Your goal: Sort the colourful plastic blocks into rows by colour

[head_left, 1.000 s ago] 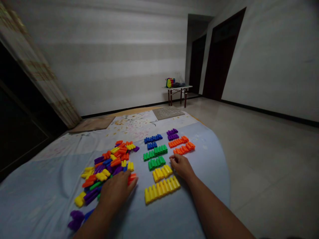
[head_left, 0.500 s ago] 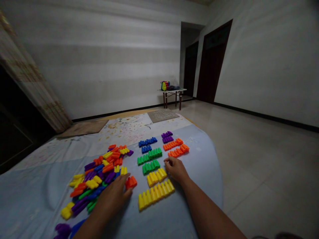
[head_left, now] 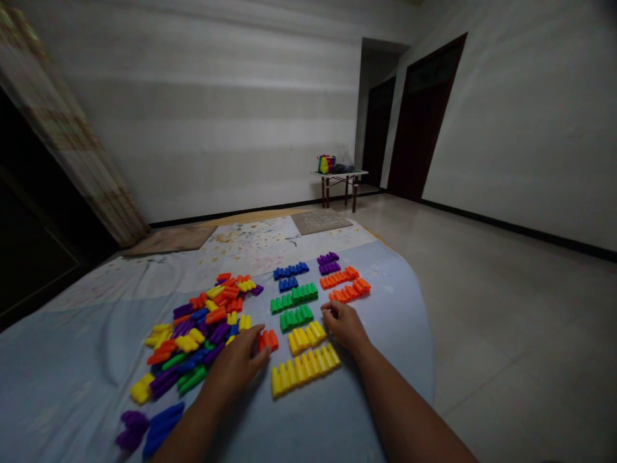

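Note:
My left hand (head_left: 243,360) is at the right edge of a mixed pile of coloured pieces (head_left: 202,328), its thumb and fingers apart around a small orange group (head_left: 268,340). Whether it touches the group is hard to tell. My right hand (head_left: 343,325) has its fingers curled together beside the rows; anything between them is too small to make out. Left of it lie green rows (head_left: 296,317) and yellow rows (head_left: 306,372). Beyond it are orange rows (head_left: 349,290), purple rows (head_left: 329,267) and blue rows (head_left: 290,271).
A pale blue cloth (head_left: 405,334) covers the round-edged table. Purple pieces (head_left: 132,429) and blue pieces (head_left: 164,427) lie near my left forearm. Mats (head_left: 321,222) rest at the far edge. A small side table (head_left: 344,174) stands against the wall.
The view has shifted slightly, so the pieces appear further right. My left hand has moved a little right along with the small orange group. My right hand is nearly unchanged.

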`<state>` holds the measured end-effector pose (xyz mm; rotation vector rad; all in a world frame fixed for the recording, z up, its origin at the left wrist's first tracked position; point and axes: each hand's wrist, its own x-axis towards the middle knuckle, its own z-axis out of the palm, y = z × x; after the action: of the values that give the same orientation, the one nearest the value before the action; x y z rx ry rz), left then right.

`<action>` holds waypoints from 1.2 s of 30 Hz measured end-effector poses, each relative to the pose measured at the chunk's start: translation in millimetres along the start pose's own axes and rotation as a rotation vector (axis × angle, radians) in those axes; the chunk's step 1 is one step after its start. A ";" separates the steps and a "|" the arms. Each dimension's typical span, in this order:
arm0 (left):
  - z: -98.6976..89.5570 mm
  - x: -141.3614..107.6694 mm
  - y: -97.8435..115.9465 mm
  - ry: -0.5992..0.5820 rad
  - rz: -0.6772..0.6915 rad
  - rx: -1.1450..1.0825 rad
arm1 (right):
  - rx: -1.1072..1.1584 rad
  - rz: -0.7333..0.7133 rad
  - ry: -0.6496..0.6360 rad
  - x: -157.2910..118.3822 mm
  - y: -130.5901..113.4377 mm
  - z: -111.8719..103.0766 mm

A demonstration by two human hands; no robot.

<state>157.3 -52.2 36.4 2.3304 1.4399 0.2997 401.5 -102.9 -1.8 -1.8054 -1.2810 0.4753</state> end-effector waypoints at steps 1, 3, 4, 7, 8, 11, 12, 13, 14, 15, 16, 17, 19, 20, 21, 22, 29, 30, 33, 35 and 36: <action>1.4 -0.8 -1.0 0.010 -0.011 -0.038 | -0.002 -0.012 -0.001 -0.7 -0.5 -0.1; 5.0 -2.8 -4.3 0.067 -0.036 -0.123 | -0.005 -0.051 -0.009 -2.8 -3.0 0.0; 7.1 -3.8 -6.3 0.110 -0.045 -0.161 | -0.006 -0.084 -0.014 -4.3 -5.5 0.2; 13.7 -6.1 -10.9 0.245 -0.040 -0.223 | -0.018 -0.280 -0.016 -10.9 -19.7 1.8; 15.7 -6.6 -11.6 0.277 -0.034 -0.231 | -0.029 -0.370 -0.025 -13.6 -26.8 2.9; 20.2 -7.2 -11.7 0.337 -0.023 -0.238 | -0.098 -0.577 -0.118 -20.4 -52.5 9.0; 21.3 -7.2 -11.7 0.346 -0.022 -0.243 | -0.133 -0.608 -0.167 -21.8 -61.6 12.0; 22.2 -7.0 -11.9 0.348 -0.024 -0.251 | -0.174 -0.623 -0.218 -22.5 -70.3 15.6; 22.9 -6.9 -12.6 0.348 -0.028 -0.263 | -0.219 -0.633 -0.267 -22.4 -78.6 19.4; 23.6 -6.6 -13.7 0.342 -0.030 -0.279 | -0.267 -0.642 -0.314 -21.6 -86.1 23.5; 24.1 -6.2 -15.2 0.335 -0.032 -0.296 | -0.317 -0.651 -0.359 -20.1 -92.8 27.7; 24.7 -5.8 -17.1 0.327 -0.033 -0.315 | -0.367 -0.659 -0.398 -18.1 -98.6 31.9; 25.8 -4.6 -21.2 0.316 -0.034 -0.345 | -0.462 -0.663 -0.458 -13.3 -107.0 39.7; 26.4 -4.0 -23.2 0.311 -0.035 -0.356 | -0.506 -0.657 -0.481 -11.0 -109.7 43.0; 27.0 -3.4 -25.0 0.310 -0.035 -0.363 | -0.546 -0.647 -0.500 -9.0 -111.6 45.9; 27.7 -2.8 -26.6 0.312 -0.036 -0.367 | -0.580 -0.634 -0.517 -7.4 -112.9 48.0; 32.1 -1.0 -31.9 0.311 -0.041 -0.399 | -0.430 -0.623 -0.448 3.9 -101.4 27.7; 32.3 -0.9 -31.6 0.313 -0.042 -0.396 | -0.373 -0.614 -0.402 9.4 -94.4 18.4; 31.4 -0.9 -29.1 0.329 -0.046 -0.365 | -0.270 -0.556 -0.280 33.2 -63.8 -16.7; 29.9 -1.5 -26.6 0.338 -0.044 -0.350 | -0.284 -0.497 -0.217 50.9 -40.0 -41.8; 29.2 -1.8 -25.3 0.340 -0.042 -0.345 | -0.315 -0.468 -0.202 58.7 -29.0 -53.4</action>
<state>146.8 -49.8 -0.8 2.0329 1.4456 0.8926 446.3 -69.1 61.4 -1.6535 -1.9437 0.2035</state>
